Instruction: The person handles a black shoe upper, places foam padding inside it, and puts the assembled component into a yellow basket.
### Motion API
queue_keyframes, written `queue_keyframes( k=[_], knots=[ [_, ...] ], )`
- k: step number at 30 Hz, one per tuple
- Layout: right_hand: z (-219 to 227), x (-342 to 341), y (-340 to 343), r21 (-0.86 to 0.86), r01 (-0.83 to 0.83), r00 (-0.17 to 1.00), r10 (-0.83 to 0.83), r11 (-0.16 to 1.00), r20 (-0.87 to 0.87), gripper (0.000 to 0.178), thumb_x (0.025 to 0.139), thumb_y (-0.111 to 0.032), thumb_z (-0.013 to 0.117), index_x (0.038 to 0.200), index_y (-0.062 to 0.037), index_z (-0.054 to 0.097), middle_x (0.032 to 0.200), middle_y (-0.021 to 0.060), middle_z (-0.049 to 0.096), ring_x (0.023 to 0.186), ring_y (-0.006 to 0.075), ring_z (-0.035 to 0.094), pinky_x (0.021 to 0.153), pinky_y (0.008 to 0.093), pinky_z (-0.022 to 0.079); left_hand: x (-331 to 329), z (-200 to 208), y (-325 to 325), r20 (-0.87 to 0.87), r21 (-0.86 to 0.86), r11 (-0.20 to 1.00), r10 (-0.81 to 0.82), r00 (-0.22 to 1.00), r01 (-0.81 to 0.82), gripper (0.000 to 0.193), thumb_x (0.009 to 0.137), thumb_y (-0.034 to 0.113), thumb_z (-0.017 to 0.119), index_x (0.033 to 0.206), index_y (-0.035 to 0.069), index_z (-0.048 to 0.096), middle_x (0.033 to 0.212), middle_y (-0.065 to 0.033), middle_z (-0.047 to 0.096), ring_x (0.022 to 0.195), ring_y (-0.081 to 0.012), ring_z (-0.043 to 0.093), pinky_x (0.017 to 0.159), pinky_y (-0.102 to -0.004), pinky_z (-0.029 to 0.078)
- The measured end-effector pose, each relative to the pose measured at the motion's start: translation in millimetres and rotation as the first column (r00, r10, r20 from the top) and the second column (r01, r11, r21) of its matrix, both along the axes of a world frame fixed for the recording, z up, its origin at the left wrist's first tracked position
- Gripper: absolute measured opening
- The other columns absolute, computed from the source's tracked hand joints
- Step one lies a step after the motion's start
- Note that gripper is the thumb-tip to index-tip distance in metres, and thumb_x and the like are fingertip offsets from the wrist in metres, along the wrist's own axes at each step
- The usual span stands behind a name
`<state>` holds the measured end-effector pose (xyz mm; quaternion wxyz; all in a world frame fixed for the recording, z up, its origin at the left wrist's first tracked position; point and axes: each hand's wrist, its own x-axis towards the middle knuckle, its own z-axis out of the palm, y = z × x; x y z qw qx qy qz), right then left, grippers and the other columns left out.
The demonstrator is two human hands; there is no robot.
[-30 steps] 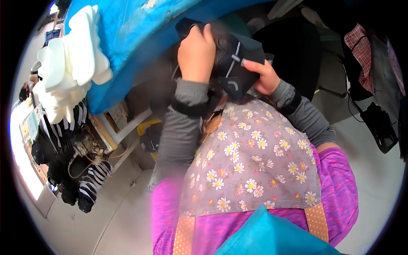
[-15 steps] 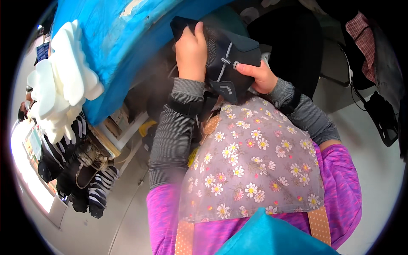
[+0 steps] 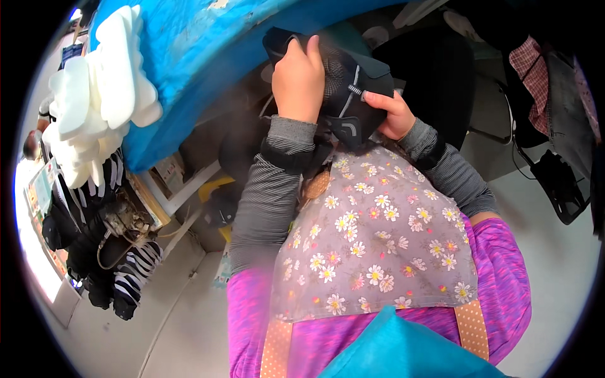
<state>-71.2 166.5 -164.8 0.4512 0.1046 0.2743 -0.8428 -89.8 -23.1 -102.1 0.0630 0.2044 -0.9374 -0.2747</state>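
A black sewn fabric piece (image 3: 373, 77) with mesh and pale grey piping is held up between my hands at the upper middle; I cannot tell its exact kind. My left hand (image 3: 299, 82) is closed on its left end, thumb pointing up, with a dark flap sticking out beyond the fingers. My right hand (image 3: 394, 114) pinches the right side, thumb on the front beside a small pale tab and the other fingers hidden behind. A dark corner flap with curved grey lines hangs at the bottom, just above my floral apron (image 3: 378, 246).
A blue-covered surface (image 3: 189, 69) lies beyond my left arm. White foam pieces (image 3: 120, 69) are stacked at its left edge. Below them hang black-and-white striped fabric pieces (image 3: 133, 277). A dark chair or bag shape (image 3: 558, 183) and a checked cloth (image 3: 529, 82) are at the right.
The view has shifted slightly, so the hands and fabric piece appear a little further right. Both hands keep their hold, and the piece is turned slightly.
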Motion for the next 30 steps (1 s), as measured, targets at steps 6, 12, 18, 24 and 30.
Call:
queue_keyframes(
  k=[6, 12, 18, 24, 30],
  knots=[
    [5.6, 3.1, -5.4, 0.017, 0.022, 0.999, -0.021, 1.000, -0.043, 0.034, 0.092, -0.011, 0.065, 0.124, -0.0016, 0.059, 0.114, 0.0091, 0.067, 0.103, 0.0193, 0.065, 0.091, 0.0327, 0.053, -10.1, -19.1, -6.5, 0.016, 0.200, 0.980, 0.002, 1.000, -0.005, 0.042, 0.099, 0.034, 0.052, 0.089, -0.006, 0.061, 0.079, -0.0292, 0.065, 0.078, -0.0483, 0.062, 0.069, -0.0518, 0.049],
    [1.0, 1.5, -7.3, 0.031, 0.016, 0.998, -0.014, 0.999, -0.056, 0.033, 0.092, -0.011, 0.064, 0.124, -0.0022, 0.059, 0.114, 0.0086, 0.067, 0.104, 0.0195, 0.065, 0.092, 0.0337, 0.053, -6.7, -24.2, -11.3, -0.103, 0.261, 0.965, 0.028, 0.994, 0.000, 0.043, 0.099, 0.035, 0.052, 0.092, -0.006, 0.062, 0.082, -0.0298, 0.065, 0.081, -0.0482, 0.063, 0.071, -0.0519, 0.049],
    [3.8, 5.2, -7.2, 0.023, 0.058, 0.998, -0.058, 0.998, -0.008, 0.036, 0.092, -0.011, 0.064, 0.127, -0.0032, 0.056, 0.117, 0.0087, 0.066, 0.106, 0.0207, 0.065, 0.095, 0.0360, 0.052, 0.5, 1.6, -7.5, -0.004, 0.053, 0.998, 0.013, 1.000, -0.012, 0.041, 0.099, 0.036, 0.052, 0.087, -0.003, 0.060, 0.079, -0.0280, 0.066, 0.076, -0.0476, 0.063, 0.068, -0.0532, 0.050],
    [1.2, 2.5, -5.2, -0.012, 0.040, 0.998, -0.039, 0.999, 0.050, 0.038, 0.092, -0.010, 0.063, 0.129, -0.0040, 0.055, 0.117, 0.0088, 0.066, 0.107, 0.0211, 0.064, 0.096, 0.0358, 0.052, -6.5, -4.7, -6.9, 0.024, 0.053, 0.998, -0.028, 0.999, 0.027, 0.040, 0.099, 0.035, 0.052, 0.087, -0.002, 0.060, 0.077, -0.0275, 0.065, 0.075, -0.0475, 0.063, 0.066, -0.0526, 0.050],
    [-1.3, 5.3, -3.8, -0.024, 0.012, 1.000, -0.012, 1.000, -0.011, 0.040, 0.093, -0.011, 0.064, 0.130, -0.0032, 0.054, 0.121, 0.0093, 0.064, 0.108, 0.0209, 0.064, 0.096, 0.0352, 0.051, -9.9, -21.2, -6.5, -0.046, 0.202, 0.979, -0.015, 0.999, 0.024, 0.040, 0.098, 0.033, 0.054, 0.091, -0.006, 0.060, 0.079, -0.0293, 0.064, 0.077, -0.0478, 0.062, 0.068, -0.0513, 0.050]
  ],
)
